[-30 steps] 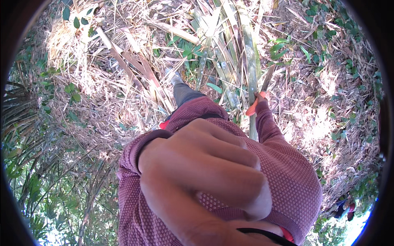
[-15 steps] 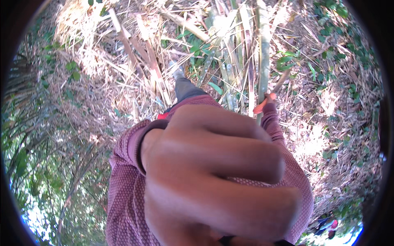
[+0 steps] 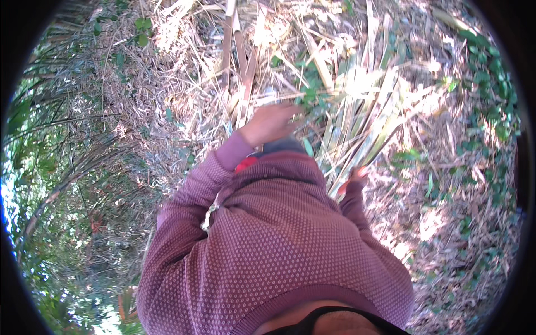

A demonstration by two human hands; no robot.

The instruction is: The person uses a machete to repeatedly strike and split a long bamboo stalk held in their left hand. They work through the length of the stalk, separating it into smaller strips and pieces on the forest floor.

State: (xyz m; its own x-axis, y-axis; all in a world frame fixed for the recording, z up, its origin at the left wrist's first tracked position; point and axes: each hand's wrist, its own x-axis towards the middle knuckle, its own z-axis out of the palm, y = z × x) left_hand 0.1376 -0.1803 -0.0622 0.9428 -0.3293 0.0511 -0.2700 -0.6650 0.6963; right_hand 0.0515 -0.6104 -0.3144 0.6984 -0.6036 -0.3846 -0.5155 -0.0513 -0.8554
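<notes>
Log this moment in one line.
left hand: no held object visible | right hand: holding orange handle | nearby: long plant strips

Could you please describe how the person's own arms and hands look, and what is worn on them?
The left sleeve and right sleeve are long, purplish-maroon fabric; the left one shows small pale dots and ends in a plain cuff. The left grip and right grip are bare hands, with no gloves visible. Blur hides finer details.

Just one view, head-worn fisheye, facing steeply down the person's front; sweater very near, filling lower centre, left hand and right hand farther off mid-frame, littered ground behind, top and right
</notes>
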